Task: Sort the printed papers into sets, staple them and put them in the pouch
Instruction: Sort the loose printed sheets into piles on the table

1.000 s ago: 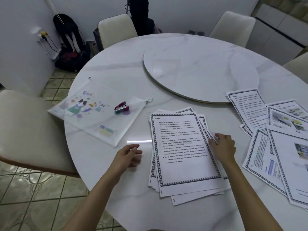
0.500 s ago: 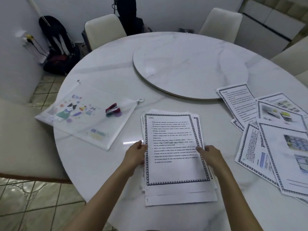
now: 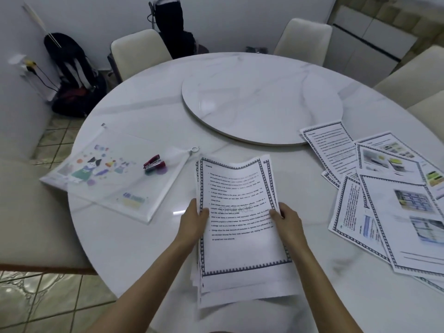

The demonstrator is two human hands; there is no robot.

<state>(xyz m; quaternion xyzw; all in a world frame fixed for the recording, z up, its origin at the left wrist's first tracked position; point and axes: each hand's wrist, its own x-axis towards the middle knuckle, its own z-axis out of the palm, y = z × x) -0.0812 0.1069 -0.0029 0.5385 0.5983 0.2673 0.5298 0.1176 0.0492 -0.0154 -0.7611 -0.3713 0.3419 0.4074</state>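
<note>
1. Two grips hold one stack of printed papers: the left grip pinches its left edge and the right grip its right edge, thumbs on the top sheet.
2. The stack is at the near side of the worktop, its far end bowed.
3. The pouch lies flat to the left, apart from the stack, with a red stapler at its right part.
4. Loose sheets lie fanned on the right, overlapping.
</note>
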